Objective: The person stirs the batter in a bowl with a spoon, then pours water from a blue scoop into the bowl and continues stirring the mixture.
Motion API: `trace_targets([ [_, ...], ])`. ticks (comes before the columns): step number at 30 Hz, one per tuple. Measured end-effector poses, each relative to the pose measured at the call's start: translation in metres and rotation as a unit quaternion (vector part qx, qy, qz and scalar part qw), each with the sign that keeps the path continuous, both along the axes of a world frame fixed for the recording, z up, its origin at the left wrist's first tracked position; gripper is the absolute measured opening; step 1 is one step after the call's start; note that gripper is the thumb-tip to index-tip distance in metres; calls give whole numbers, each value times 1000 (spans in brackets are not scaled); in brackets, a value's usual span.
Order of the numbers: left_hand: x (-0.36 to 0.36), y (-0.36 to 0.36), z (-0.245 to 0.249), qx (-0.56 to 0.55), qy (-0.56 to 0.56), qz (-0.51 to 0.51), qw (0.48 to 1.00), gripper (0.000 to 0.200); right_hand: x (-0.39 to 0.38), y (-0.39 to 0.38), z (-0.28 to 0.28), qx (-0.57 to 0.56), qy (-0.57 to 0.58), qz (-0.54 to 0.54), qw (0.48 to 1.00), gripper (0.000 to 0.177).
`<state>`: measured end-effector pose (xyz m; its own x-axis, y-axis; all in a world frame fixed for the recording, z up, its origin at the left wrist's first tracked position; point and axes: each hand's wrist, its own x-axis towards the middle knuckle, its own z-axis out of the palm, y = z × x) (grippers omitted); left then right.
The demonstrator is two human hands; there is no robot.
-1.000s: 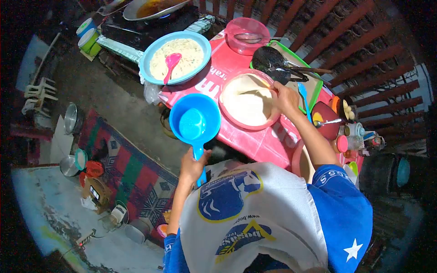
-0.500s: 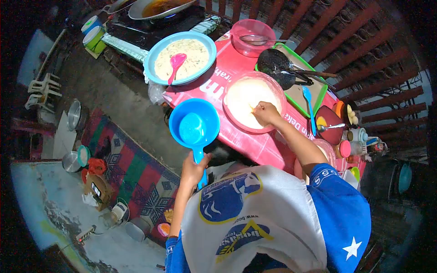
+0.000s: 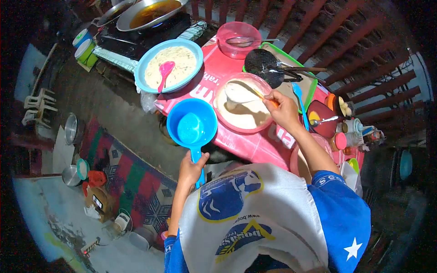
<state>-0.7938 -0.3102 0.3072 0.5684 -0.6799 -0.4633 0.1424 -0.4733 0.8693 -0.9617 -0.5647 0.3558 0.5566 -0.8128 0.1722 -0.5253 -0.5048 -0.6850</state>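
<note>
My left hand [image 3: 190, 171] is closed round the handle of a blue plastic dipper [image 3: 175, 116], held just off the table's front edge. The dipper's bowl faces up, with a wet shine on its bottom. My right hand [image 3: 283, 110] grips the orange handle of a ladle [image 3: 241, 94], its head heaped with pale batter. Batter runs from the ladle down into the pink bowl [image 3: 248, 129] below, which holds more of the same. To the left is a light-blue basin [image 3: 141, 73] of pale mixture with green bits, and a pink spoon [image 3: 166, 70] rests in it.
A pan of oil [image 3: 154, 13] sits on the stove behind. At the back are a pink basin [image 3: 239, 52] and a green-rimmed tray [image 3: 310, 101] with black utensils [image 3: 264, 68] and a blue spatula [image 3: 300, 102]. Several jars [image 3: 339, 141] stand right.
My right hand has risen from the pink bowl, lifting the batter-filled ladle into view. The left hand still holds the dipper in nearly the same place. The view has shifted slightly.
</note>
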Motion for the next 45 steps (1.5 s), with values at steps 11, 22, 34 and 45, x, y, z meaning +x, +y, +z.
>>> trace_targets([
  [11, 23, -4, 14, -5, 3, -48, 999, 24, -14, 15, 11, -266, 100, 14, 959, 10],
  [22, 47, 24, 36, 28, -15, -57, 998, 23, 46, 8, -96, 115, 251, -35, 961, 20],
  [34, 52, 26, 38, 30, 3, -57, 998, 23, 30, 3, -114, 331, 31, -74, 940, 19],
  [45, 48, 16, 35, 31, 12, -76, 997, 25, 24, 11, -69, 142, 133, -58, 979, 20],
])
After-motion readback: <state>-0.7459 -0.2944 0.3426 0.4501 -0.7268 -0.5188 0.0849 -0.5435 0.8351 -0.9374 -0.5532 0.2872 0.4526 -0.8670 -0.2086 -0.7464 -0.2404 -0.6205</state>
